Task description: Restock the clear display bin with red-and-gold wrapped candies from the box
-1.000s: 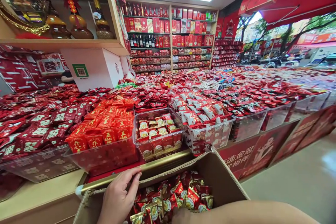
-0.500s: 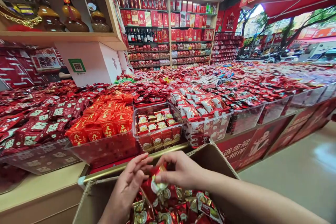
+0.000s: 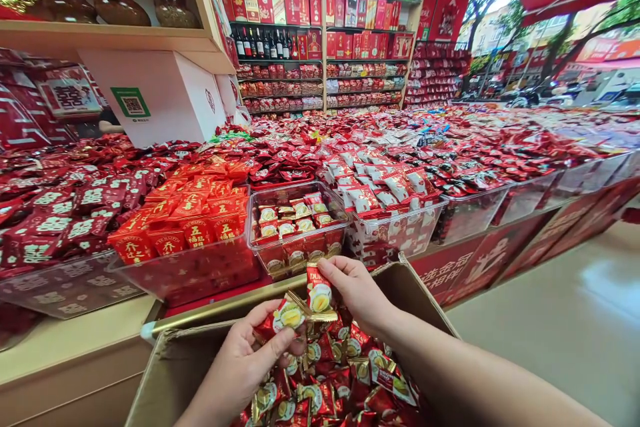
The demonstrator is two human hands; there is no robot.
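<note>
Between the thumb and fingers of my left hand [image 3: 257, 347] is a red and gold wrapped candy [image 3: 289, 315], its printed face turned up. My right hand [image 3: 353, 287] pinches a second wrapped candy [image 3: 319, 290] by its upper end, so that it hangs upright beside the first. Both hands are over an open cardboard box [image 3: 167, 363], which holds a heap of the same wrapped candies [image 3: 320, 397]. Just beyond the box stands a clear plastic bin [image 3: 255, 237] with rows of matching candies inside.
Left of that bin is a bin of orange-red packets [image 3: 200, 223]; to its right, one of red and white packets [image 3: 380, 187]. A gold-edged counter rim [image 3: 210, 317] runs behind the box. Shelves of bottles and boxes [image 3: 320, 33] line the back wall.
The hands have moved slightly apart; each now shows its own candy, where before they met around one blurred candy. The view has tilted down a little.
</note>
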